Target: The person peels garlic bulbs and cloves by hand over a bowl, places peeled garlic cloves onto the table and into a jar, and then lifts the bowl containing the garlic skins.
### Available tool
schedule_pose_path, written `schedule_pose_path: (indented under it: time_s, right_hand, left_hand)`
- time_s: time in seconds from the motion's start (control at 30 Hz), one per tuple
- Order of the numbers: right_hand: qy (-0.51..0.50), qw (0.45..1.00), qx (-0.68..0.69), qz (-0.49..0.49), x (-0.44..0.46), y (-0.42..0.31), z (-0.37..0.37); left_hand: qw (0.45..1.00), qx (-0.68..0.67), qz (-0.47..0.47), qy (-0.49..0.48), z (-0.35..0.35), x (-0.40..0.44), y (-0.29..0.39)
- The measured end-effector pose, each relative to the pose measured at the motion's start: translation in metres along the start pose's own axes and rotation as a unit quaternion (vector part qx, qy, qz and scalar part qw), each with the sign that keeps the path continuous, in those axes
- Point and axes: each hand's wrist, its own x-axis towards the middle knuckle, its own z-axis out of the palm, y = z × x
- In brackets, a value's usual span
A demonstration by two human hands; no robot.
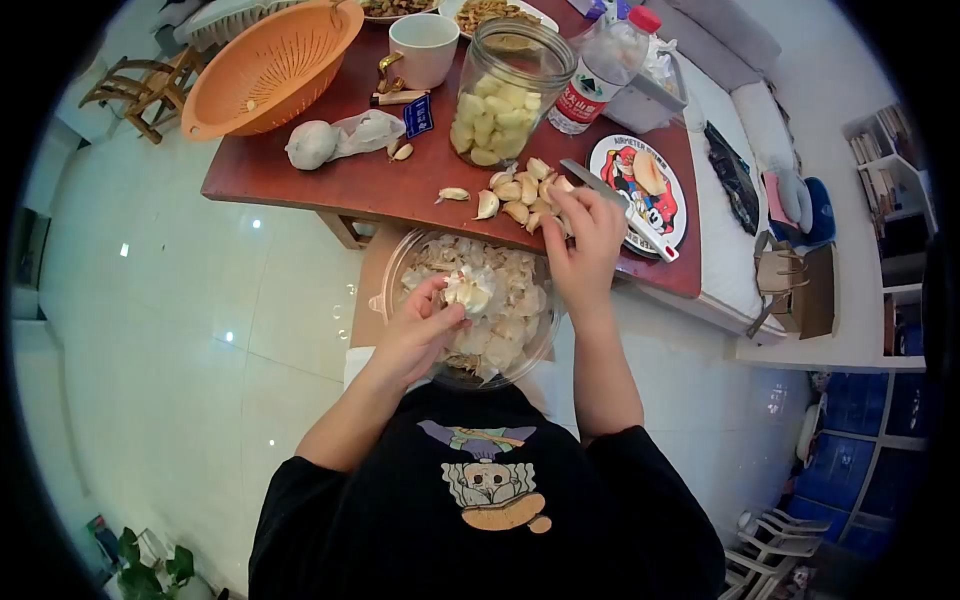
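Note:
A partly broken garlic bulb (468, 291) is held in the fingers of my left hand (418, 335), above a clear bowl (388, 282) full of papery garlic skins (505, 335). My right hand (588, 240) reaches over the table's front edge to a pile of unpeeled garlic cloves (516, 190). Its thumb and index finger are apart and touch cloves at the pile's right side. One loose clove (454, 194) lies left of the pile. Behind it stands an open glass jar (515, 62) partly filled with peeled cloves (495, 118).
A knife (630, 215) rests across a cartoon plate (610, 152) at the right. An orange colander (270, 75), whole garlic bulb (312, 145), white mug (424, 50) and plastic bottle (608, 70) stand on the red table (270, 178).

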Motion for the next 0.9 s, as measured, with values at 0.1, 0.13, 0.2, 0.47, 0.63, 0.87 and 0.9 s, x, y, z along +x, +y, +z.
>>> schedule_pose_path:
  time_s: [0.1,0.13,0.2,0.47,0.63,0.87,0.9]
  right_hand:
    - [-0.097,0.987,0.12,-0.048,-0.016,-0.015,-0.014]
    - [-0.141,0.977,0.153,-0.049,-0.025,-0.025,-0.016]
    - [-0.193,0.963,0.184,-0.042,-0.036,-0.037,-0.015]
    - [-0.249,0.928,0.274,0.049,-0.057,-0.034,-0.008]
    - [-0.298,0.938,0.178,-0.001,-0.063,-0.041,-0.004]
    - [-0.232,0.964,0.125,0.025,-0.085,-0.059,0.012]
    - [-0.214,0.967,0.133,0.03,-0.089,-0.058,0.018]
  left_hand:
    - [1.0,-0.003,0.019,0.019,0.008,0.001,0.0]
    - [1.0,-0.003,0.023,0.02,0.009,0.002,-0.001]
    - [0.999,-0.004,0.029,0.021,0.011,0.003,-0.003]
    - [0.998,0.06,-0.005,0.006,0.013,0.001,0.0]
    - [0.987,0.141,-0.05,0.058,0.021,-0.003,0.0]
    - [0.919,0.372,0.112,0.073,0.013,0.001,-0.018]
    - [0.916,0.374,0.12,0.079,0.015,0.002,-0.017]
